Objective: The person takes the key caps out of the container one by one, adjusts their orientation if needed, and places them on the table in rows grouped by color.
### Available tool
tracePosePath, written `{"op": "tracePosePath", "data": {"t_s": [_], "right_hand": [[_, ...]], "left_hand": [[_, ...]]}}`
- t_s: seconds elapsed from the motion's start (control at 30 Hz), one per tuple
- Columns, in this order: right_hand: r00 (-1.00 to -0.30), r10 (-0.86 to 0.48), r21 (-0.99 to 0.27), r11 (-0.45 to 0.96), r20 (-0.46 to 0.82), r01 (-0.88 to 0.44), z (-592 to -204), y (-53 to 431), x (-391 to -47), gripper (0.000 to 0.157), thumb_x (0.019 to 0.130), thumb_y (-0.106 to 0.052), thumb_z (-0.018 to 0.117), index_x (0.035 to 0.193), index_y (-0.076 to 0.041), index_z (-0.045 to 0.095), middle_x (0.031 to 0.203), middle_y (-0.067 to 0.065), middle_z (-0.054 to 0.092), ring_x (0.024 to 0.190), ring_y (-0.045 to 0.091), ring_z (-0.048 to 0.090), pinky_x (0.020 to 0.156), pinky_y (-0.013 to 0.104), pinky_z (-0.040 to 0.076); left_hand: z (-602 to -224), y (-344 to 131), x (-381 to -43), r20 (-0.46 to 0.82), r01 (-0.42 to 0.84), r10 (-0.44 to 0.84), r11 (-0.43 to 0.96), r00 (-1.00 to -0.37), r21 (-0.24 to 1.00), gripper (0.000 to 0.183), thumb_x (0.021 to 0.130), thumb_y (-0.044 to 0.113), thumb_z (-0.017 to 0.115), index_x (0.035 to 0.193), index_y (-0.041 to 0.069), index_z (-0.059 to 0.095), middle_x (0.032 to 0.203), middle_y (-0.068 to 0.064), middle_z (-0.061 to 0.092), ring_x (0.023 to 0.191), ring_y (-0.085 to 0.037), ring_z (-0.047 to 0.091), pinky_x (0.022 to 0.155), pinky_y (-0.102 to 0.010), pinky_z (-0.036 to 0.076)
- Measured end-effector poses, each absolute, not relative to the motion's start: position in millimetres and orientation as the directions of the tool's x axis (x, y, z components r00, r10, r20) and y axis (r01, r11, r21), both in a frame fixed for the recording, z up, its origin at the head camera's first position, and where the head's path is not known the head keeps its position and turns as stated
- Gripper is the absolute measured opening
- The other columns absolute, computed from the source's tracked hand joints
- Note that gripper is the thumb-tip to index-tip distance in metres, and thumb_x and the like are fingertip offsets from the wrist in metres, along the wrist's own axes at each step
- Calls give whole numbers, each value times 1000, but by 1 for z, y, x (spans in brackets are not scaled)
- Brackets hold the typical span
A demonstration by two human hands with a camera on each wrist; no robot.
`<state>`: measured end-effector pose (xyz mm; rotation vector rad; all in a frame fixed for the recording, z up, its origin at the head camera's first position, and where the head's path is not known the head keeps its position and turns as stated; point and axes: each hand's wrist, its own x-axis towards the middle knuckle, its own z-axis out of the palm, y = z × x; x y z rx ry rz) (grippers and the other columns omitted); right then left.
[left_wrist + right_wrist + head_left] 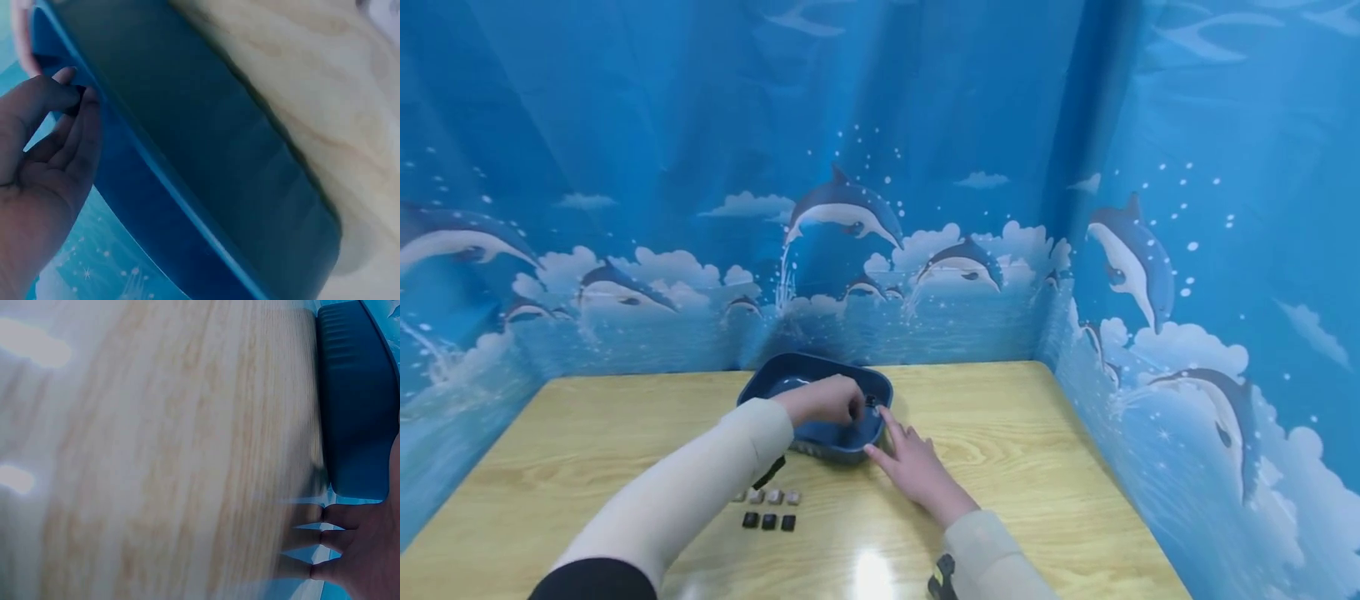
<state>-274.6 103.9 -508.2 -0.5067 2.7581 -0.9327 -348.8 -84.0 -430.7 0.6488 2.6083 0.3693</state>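
Reaching over the dark blue basin (820, 447), my left hand (831, 400) has its fingertips inside the rim. In the left wrist view its thumb and index finger pinch a small black keycap (77, 105). My right hand (917, 467) is at the basin's right side, its fingers spread and the index finger over the rim. Other fingers of that hand (359, 544) extend beside the basin's outer wall (356, 406), low over the table. A small dark piece (871, 401) shows inside the basin near the right fingertips.
On the wood-grain table (1015, 442), in front of the basin, lie a row of light keycaps (775, 497) and a row of three black keycaps (769, 522). A blue dolphin-print curtain (700, 208) stands behind the table and along its right side.
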Motion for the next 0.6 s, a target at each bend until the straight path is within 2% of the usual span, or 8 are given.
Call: {"op": "tracePosePath", "data": {"t_s": [0.17, 0.4, 0.6], "right_hand": [[-928, -367, -610, 750, -66, -253, -509, 103, -274, 74, 98, -61, 40, 157, -31, 10, 150, 16, 38, 139, 46, 24, 110, 67, 7], [-931, -359, -608, 756, -73, -244, -510, 102, -273, 76, 96, -63, 40, 157, -31, 8, 150, 15, 38, 139, 47, 25, 110, 68, 8], [-932, -357, -603, 757, -59, -252, -509, 101, -272, 74, 97, -60, 41, 157, -30, 9, 150, 17, 38, 138, 48, 26, 110, 67, 7]], "left_hand": [[-423, -93, -334, -225, 344, 493, 805, -840, 483, 26, 81, -2, 73, 102, 12, 76, 96, 4, 69, 85, -11, 62, 75, -30, 54], [-413, -103, -305, -131, 258, 421, 742, -898, 619, 25, 84, 5, 75, 107, 16, 75, 107, 0, 70, 88, -12, 65, 74, -29, 56], [-410, -116, -274, -38, 287, 420, 679, -907, 676, 28, 85, 7, 74, 113, 15, 72, 108, 2, 70, 96, -14, 65, 79, -31, 56]]}}
